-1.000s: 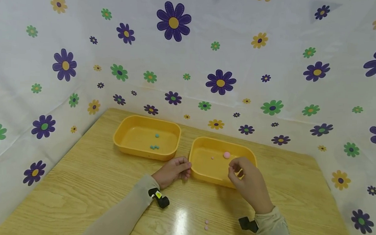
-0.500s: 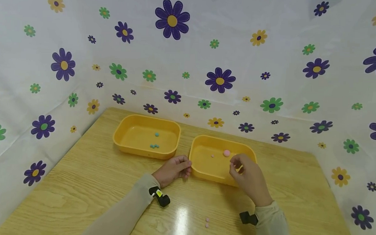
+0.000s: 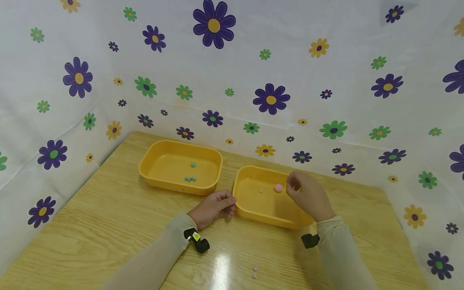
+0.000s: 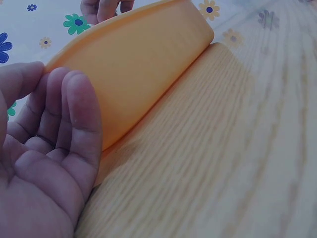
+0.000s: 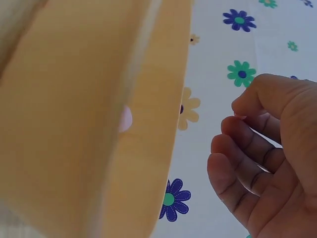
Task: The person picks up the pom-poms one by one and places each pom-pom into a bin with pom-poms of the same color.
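Note:
My left hand (image 3: 213, 208) pinches the near left corner rim of the right yellow tray (image 3: 265, 219) between thumb and fingers; the left wrist view shows this grip on the tray wall (image 4: 143, 64). Over that tray's right side hovers my right hand (image 3: 310, 196), thumb and forefinger together. A sliver of a small pink ball (image 5: 240, 117) shows between those fingertips, mostly hidden. Inside the tray lie a larger pink ball (image 3: 278, 188) and a tiny pink ball (image 3: 261, 191).
Left of it stands a second yellow tray (image 3: 154, 183), holding a teal ball (image 3: 193, 165) and a small cluster of teal balls (image 3: 190, 179). Two small pink balls (image 3: 255, 272) lie on the wooden table (image 3: 118, 226) near the front. A flowered cloth (image 3: 234, 68) encloses the back and sides.
My right hand has moved up and away from me, from the tray's near right side toward its far right corner. The left hand keeps its grip on the rim.

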A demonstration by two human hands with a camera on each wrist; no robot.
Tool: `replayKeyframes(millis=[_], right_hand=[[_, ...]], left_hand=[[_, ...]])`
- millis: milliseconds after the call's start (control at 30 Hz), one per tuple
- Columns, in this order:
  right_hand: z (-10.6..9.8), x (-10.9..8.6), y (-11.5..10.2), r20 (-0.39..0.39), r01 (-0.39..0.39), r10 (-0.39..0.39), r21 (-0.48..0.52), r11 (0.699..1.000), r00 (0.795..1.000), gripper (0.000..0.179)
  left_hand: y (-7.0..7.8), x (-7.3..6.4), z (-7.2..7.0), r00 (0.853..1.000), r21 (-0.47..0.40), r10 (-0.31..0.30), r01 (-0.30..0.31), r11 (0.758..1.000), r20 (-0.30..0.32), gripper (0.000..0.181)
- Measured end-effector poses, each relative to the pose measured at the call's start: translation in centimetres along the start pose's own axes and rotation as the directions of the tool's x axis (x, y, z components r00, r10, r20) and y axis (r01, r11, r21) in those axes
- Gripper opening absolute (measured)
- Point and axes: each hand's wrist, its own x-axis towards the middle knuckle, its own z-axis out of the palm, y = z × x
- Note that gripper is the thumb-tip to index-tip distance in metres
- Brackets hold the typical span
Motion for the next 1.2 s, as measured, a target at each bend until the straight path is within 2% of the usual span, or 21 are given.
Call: replayKeyframes(millis=[167,333,467,567,800,1067,1200], right_hand=[[-0.1,2.6,0.5,0.158,-0.048,0.054,-0.04,0.998,0.986,0.011],[0.2,5.2,0.6,0.325,-0.034,0.071,-0.12,0.992,0.943,0.011],[0.5,6.6,0.5,0.412,-0.015,0.087,-0.174,0.985,0.907,0.009],[1.0,7.2,0.5,0.457,0.034,0.069,-0.214,0.976,0.887,0.007],[3.0,8.1,0.7,0.54,0.204,-0.046,-0.237,0.95,0.84,0.007],[4.4,8.4,0.1,0.608,0.199,-0.019,-0.23,0.953,0.794,0.017],[4.8,8.6,-0.3,0.625,0.196,-0.02,-0.214,0.957,0.78,0.018]], left_hand=[[-0.1,0.1,-0.1,1.0,0.009,-0.001,0.001,1.0,0.002,0.015],[-0.1,0.1,-0.3,1.0,0.013,0.004,-0.004,1.0,-0.003,0.015],[-0.2,0.1,-0.3,1.0,0.011,0.006,-0.006,1.0,0.003,0.015],[-0.4,0.2,-0.4,1.0,0.009,0.007,-0.007,1.0,0.011,0.015],[-0.5,0.3,-0.5,1.0,0.011,0.009,-0.01,1.0,0.02,0.015],[-0.1,0.1,-0.2,1.0,0.005,-0.006,0.006,1.0,0.006,0.014],[0.1,-0.1,-0.2,1.0,0.009,-0.009,0.008,1.0,0.008,0.014]])
